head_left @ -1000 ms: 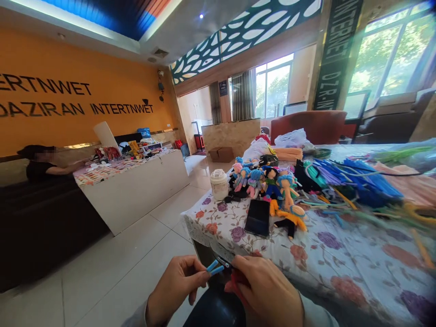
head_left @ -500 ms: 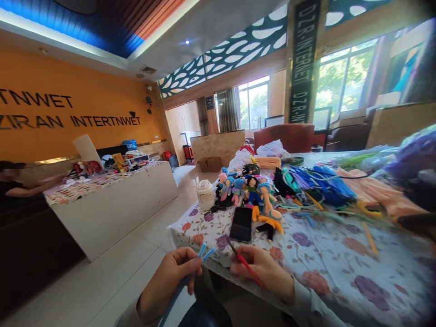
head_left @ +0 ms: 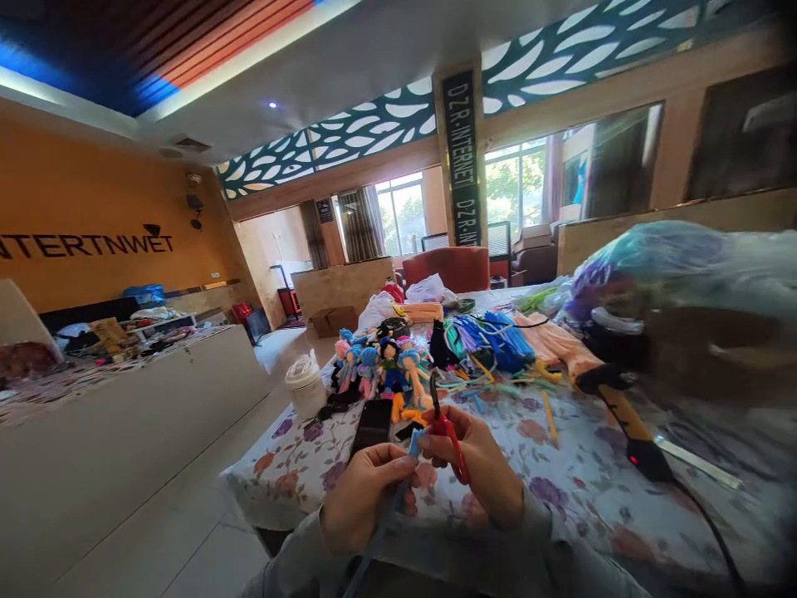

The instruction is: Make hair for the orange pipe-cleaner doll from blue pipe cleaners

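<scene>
My left hand (head_left: 367, 494) is closed around a blue pipe cleaner (head_left: 392, 507) that runs down toward my lap, its folded tip up by my fingers. My right hand (head_left: 482, 469) grips red-handled pliers (head_left: 449, 432), their dark jaws pointing up beside the blue tip. Both hands hover over the near edge of the floral tablecloth (head_left: 579, 490). Just behind them lie a dark phone (head_left: 372, 425) and a row of small yarn dolls (head_left: 379, 370).
A heap of blue and coloured pipe cleaners (head_left: 491, 340), a white lidded jar (head_left: 305, 384), and a glue gun with black cord (head_left: 628, 419) lie on the table. A plastic bag (head_left: 685, 274) bulks at right. A white counter (head_left: 124, 407) stands left across tiled floor.
The view has swung right and up. My hands have come closer together above the table edge, and the pliers now point up beside the blue tip.
</scene>
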Demonstrator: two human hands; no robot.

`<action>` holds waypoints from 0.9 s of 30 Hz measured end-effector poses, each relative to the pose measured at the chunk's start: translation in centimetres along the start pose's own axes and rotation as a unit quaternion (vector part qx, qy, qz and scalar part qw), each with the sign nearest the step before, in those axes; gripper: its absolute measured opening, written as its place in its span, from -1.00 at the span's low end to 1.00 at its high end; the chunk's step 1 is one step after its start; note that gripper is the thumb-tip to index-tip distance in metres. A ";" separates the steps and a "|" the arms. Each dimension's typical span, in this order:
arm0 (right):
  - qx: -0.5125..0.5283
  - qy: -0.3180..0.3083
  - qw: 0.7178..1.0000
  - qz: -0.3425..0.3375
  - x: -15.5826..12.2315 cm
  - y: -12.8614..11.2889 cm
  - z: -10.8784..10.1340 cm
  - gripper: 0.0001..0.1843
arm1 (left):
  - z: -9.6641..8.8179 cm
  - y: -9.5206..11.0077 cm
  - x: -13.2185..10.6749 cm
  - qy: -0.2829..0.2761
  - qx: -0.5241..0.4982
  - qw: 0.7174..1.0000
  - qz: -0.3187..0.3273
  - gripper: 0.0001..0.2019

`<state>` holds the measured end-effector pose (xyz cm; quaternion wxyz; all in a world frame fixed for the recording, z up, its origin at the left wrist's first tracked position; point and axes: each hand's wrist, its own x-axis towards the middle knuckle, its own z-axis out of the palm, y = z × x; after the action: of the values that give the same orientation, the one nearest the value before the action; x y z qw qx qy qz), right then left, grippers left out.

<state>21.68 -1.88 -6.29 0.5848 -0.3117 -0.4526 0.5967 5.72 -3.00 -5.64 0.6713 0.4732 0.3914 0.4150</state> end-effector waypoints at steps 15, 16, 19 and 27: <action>-0.082 0.059 0.995 -0.015 3.3 -2.6 -11.1 -0.65 | 7.2 -1.9 10.2 -0.090 -0.007 0.993 -0.080 -0.67; -0.083 0.061 0.995 -0.013 3.7 -2.7 -11.7 -0.66 | 7.6 -1.9 10.9 -0.098 -0.002 0.991 -0.087 -0.68; -0.081 0.063 0.995 -0.009 4.7 -3.0 -13.2 -0.68 | 8.2 -1.7 12.8 -0.120 0.014 0.988 -0.100 -0.70; -0.082 0.036 0.996 0.003 7.0 -4.1 -15.3 -0.67 | 8.5 -1.2 17.6 -0.132 0.079 0.985 -0.072 -0.71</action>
<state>36.30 7.31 -7.50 0.5716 -0.3813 -0.4780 0.5472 19.88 10.45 -7.04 0.7058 0.5461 0.3637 0.2672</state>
